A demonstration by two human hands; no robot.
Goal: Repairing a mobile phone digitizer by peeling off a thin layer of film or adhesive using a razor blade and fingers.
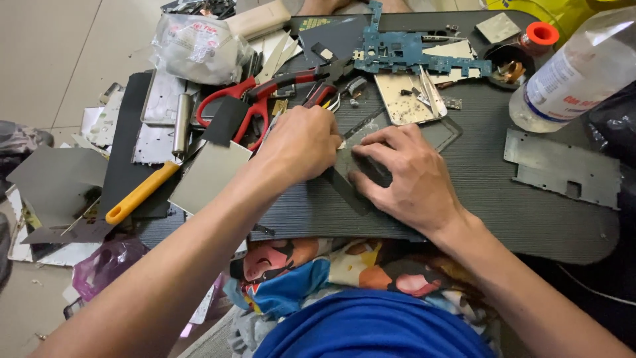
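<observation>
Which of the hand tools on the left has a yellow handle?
The screwdriver lying at the left edge of the dark board. The scissors beside it have red handles.

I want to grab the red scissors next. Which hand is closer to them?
The left hand. It rests just below the red scissors, which lie on its side of the dark board. The right hand is farther away, pressing down a dark flat part.

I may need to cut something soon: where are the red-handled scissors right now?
The red-handled scissors lie at upper left of the head view, just beyond the left hand, beside a silver metal cylinder.
</observation>
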